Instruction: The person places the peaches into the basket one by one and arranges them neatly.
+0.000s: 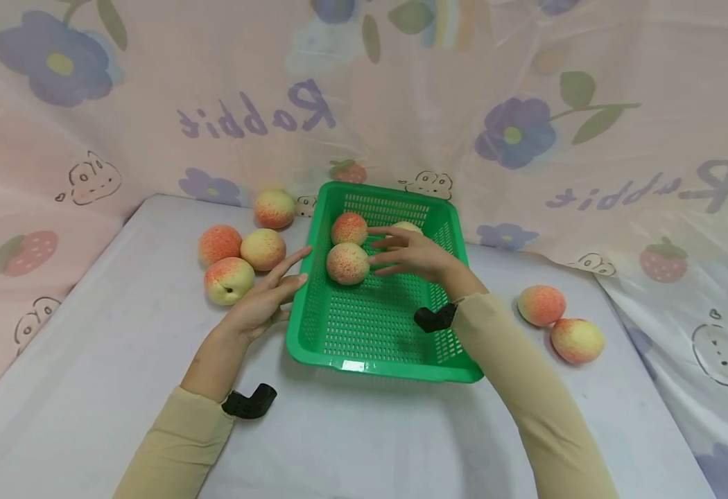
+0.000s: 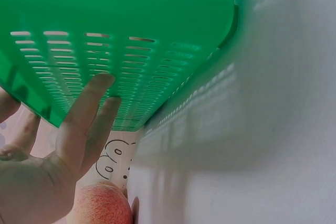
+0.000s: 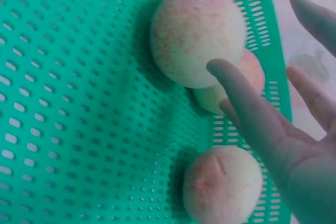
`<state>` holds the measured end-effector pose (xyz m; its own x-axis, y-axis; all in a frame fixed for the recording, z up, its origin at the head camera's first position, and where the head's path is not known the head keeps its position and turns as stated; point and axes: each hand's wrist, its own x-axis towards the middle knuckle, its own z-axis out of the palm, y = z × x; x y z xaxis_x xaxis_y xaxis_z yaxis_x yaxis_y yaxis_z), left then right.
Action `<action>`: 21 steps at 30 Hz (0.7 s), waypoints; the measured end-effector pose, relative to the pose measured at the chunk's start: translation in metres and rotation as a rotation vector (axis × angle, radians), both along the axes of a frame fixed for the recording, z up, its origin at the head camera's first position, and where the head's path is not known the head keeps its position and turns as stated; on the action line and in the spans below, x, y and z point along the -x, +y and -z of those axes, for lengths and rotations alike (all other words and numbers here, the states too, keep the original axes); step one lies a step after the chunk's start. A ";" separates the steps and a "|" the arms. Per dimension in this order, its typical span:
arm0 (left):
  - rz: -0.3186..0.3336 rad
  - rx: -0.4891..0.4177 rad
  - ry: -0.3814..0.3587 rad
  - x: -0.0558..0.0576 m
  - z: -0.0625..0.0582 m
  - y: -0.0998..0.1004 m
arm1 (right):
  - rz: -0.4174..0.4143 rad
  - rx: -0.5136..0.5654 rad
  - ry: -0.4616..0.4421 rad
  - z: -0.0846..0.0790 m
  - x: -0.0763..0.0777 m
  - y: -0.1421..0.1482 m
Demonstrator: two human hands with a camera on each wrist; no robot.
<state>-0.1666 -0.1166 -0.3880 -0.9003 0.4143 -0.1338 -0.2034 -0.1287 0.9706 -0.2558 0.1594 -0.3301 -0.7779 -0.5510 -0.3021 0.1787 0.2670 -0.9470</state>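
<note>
A green plastic basket (image 1: 370, 364) with slotted walls stands on the table, holding three peaches: a reddish peach (image 1: 348, 229), a paler peach (image 1: 348, 264) in front of it, and a yellowish peach (image 1: 408, 227) partly hidden by my right hand (image 1: 410, 253). That hand hovers over the basket with its fingers spread and nothing held; in the right wrist view its fingertip overlaps the nearest peach (image 3: 199, 35), and I cannot tell whether they touch. At the basket's left side is my left hand (image 1: 258, 305), its extended fingers (image 2: 86, 111) against the outer wall and rim.
Left of the basket several peaches lie in a group, including a yellow one (image 1: 229, 281) near my left hand and one (image 1: 274, 208) by the back cloth. To the right sit two more, a reddish peach (image 1: 541, 305) and a yellow-red peach (image 1: 577, 341). Patterned cloth (image 1: 401, 90) hangs behind.
</note>
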 end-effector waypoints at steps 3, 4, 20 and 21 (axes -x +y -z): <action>0.001 0.004 0.006 0.001 0.001 0.000 | 0.013 0.037 -0.003 -0.007 -0.001 0.009; 0.002 0.005 0.008 0.001 0.001 0.000 | 0.022 0.048 -0.002 -0.009 -0.002 0.012; 0.011 -0.002 0.004 0.001 0.000 -0.001 | 0.077 0.094 0.081 -0.036 -0.010 0.064; 0.013 -0.004 0.003 0.001 0.000 -0.001 | 0.083 0.098 0.087 -0.037 -0.011 0.067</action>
